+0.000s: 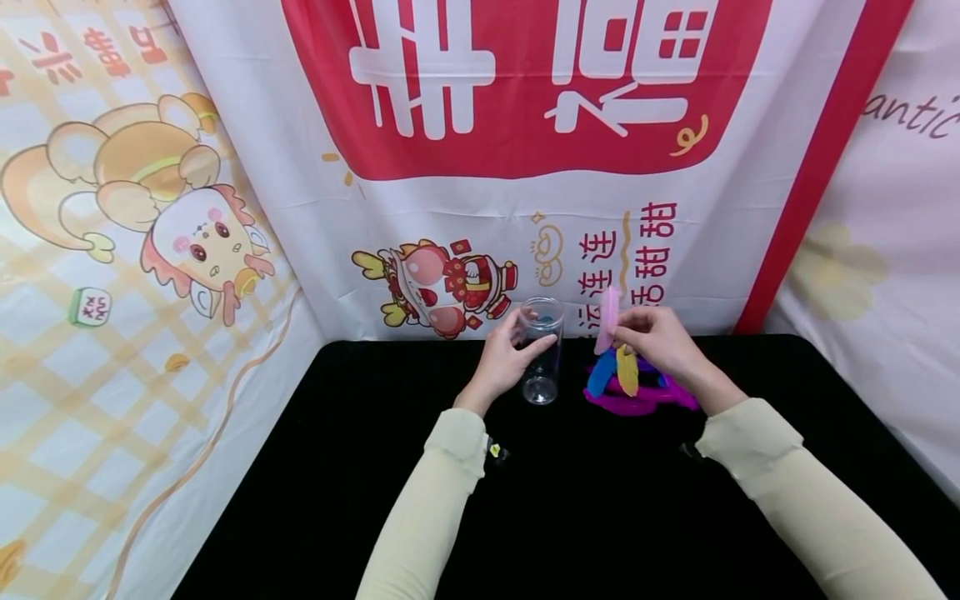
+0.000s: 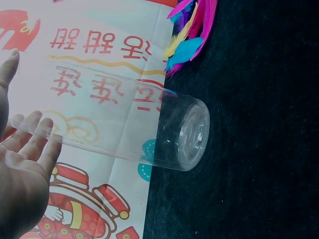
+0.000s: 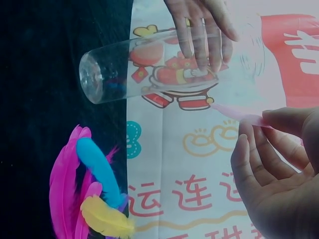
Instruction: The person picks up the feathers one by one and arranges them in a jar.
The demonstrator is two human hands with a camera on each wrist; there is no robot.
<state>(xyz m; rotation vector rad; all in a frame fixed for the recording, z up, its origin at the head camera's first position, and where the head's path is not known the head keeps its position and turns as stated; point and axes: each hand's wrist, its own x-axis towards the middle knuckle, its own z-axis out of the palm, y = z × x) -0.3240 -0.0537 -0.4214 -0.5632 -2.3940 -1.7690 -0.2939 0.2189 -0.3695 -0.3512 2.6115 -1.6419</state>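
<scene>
My left hand (image 1: 501,354) grips a clear, tall cup (image 1: 542,385) near its rim, thumb on the near side and fingers around the far side. The cup stands roughly upright, its round base (image 2: 195,137) down; whether it touches the table I cannot tell. To its right, my right hand (image 1: 663,343) pinches a light pink feather (image 1: 607,321) between thumb and fingertips, raised to about the height of the cup's rim. Below that hand lies a pile of feathers: magenta ones (image 3: 64,184), a blue feather (image 3: 99,167) and a yellow feather (image 3: 107,219), with some purple showing.
A black-covered table (image 1: 585,508) stretches from the near edge to the back. Behind it hangs a red and white printed cloth (image 1: 420,200). A yellow-checked cloth (image 1: 150,350) hangs at the left, and a pale cloth (image 1: 885,333) at the right.
</scene>
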